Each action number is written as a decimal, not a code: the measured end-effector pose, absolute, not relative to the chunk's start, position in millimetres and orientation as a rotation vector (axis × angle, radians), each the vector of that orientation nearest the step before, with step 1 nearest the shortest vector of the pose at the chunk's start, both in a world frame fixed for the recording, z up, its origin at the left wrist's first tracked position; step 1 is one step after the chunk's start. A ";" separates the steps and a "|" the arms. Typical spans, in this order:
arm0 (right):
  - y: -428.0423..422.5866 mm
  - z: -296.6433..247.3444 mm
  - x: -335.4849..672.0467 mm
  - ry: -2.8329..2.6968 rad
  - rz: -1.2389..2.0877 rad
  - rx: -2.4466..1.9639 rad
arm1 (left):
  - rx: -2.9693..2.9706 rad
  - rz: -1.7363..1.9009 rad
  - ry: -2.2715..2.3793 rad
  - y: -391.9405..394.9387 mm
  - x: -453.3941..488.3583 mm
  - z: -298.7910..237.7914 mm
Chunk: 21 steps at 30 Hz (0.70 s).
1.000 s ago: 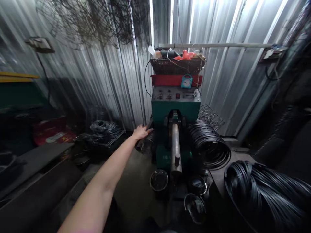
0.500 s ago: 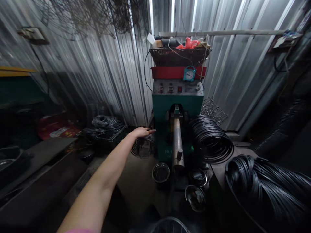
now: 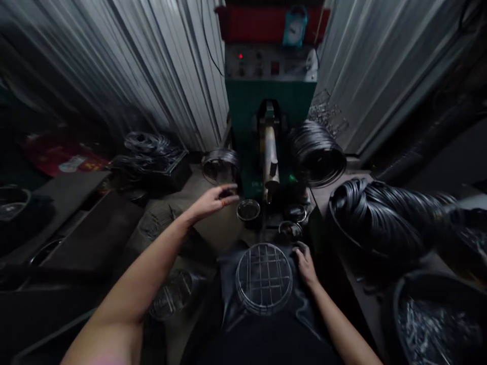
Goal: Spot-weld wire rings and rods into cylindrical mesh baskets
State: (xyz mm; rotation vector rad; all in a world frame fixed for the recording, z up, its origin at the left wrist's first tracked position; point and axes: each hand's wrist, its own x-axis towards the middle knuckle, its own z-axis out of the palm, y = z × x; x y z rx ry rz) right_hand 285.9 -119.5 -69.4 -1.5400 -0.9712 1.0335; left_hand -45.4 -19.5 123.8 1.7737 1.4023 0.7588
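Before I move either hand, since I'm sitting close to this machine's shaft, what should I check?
1. Left hand clear of the shaft: ok, short of it, to its left.
2. Left hand empty: ok, fingers open.
3. Round wire grid lying flat: ok.
4. Right hand gripping the grid: cannot tell, it lies at the rim.
5. Control panel dark: not ok, a red lamp glows.
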 end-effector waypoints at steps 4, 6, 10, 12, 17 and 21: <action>-121.7 -86.0 276.9 -0.627 1.127 -1.379 | 1.530 0.311 1.334 -59.4 -23.8 58.6; -120.0 -81.8 280.0 -0.378 1.211 -1.292 | 1.435 0.155 1.304 -61.6 -11.1 33.0; -123.3 -69.6 293.5 -0.119 1.377 -1.170 | 1.262 -0.036 1.125 -48.1 9.6 4.4; -129.2 -67.8 298.7 -0.091 1.447 -1.120 | 1.222 -0.101 1.075 -40.2 16.0 -3.5; -141.6 -71.9 304.9 -0.186 1.556 -1.108 | 1.205 -0.179 0.977 -29.2 25.8 -16.4; -142.4 -73.2 305.1 -0.330 1.532 -1.187 | 1.188 -0.219 0.934 -25.7 30.5 -18.2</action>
